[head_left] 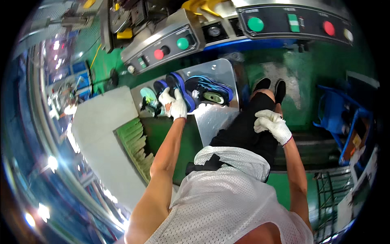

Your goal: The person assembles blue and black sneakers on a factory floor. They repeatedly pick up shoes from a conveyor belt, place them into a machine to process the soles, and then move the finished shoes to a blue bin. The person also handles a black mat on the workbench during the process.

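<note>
My left hand [174, 104], in a white glove, reaches forward and grips a blue and black sneaker [178, 90] standing on edge on a shiny metal table [215, 116]. A second blue and black sneaker [210, 90] lies on its side just to the right on the same table. A pale green shoe part [148, 96] lies left of my hand. My right hand [273, 125], also white-gloved, rests loosely closed against my thigh, with nothing seen in it.
A steel machine with control panels carrying green and red buttons [170, 48] [292, 22] runs across the far side. A stack of green sheets [136, 142] sits by a grey surface [101, 134] at left. Blue crates [345, 122] stand at right on the green floor.
</note>
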The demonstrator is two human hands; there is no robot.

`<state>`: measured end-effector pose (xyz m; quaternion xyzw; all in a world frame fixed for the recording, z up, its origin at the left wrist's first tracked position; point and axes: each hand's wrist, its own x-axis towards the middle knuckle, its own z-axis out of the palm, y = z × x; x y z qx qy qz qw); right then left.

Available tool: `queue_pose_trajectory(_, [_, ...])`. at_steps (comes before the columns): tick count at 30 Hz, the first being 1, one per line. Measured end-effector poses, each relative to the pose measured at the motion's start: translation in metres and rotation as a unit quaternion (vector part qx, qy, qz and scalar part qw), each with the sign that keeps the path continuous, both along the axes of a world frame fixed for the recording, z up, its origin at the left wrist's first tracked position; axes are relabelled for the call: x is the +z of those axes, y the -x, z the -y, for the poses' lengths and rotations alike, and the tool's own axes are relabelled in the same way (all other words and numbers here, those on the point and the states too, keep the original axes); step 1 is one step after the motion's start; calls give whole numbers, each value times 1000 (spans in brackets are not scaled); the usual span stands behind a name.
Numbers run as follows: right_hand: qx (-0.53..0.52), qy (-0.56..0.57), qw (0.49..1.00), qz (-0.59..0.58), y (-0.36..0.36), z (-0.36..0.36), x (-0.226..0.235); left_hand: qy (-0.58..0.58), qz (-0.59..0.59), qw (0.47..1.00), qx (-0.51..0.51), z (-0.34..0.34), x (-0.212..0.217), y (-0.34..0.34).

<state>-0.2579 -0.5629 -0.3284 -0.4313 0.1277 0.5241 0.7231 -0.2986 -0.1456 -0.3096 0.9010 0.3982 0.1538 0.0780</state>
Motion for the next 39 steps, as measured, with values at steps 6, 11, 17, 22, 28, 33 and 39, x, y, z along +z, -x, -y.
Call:
queue_pose_trajectory(6, [-252, 71, 964, 47, 55, 0, -11, 48, 69, 994, -73, -7, 1, 17])
queue_pose_trajectory(11, [-337, 148, 920, 132, 72, -47, 27, 67, 112, 986, -107, -14, -9, 17])
queue_pose_trajectory(17, [-145, 26, 938, 314, 74, -144, 78, 74, 121, 984, -104, -19, -14, 20])
queue_pose_trajectory(22, [96, 164, 859, 475, 92, -206, 36, 83, 151, 981, -92, -17, -15, 18])
queue_pose_trajectory(28, [233, 227, 759, 564, 98, -209, 22, 82, 158, 978, -108, -15, -12, 22])
queue_pose_trajectory(33, [169, 206, 770, 579, 102, -196, 24, 95, 159, 976, -113, -18, -14, 25])
queue_pose_trajectory(39, [149, 211, 788, 559, 103, -193, 17, 85, 151, 978, -117, -16, -11, 23])
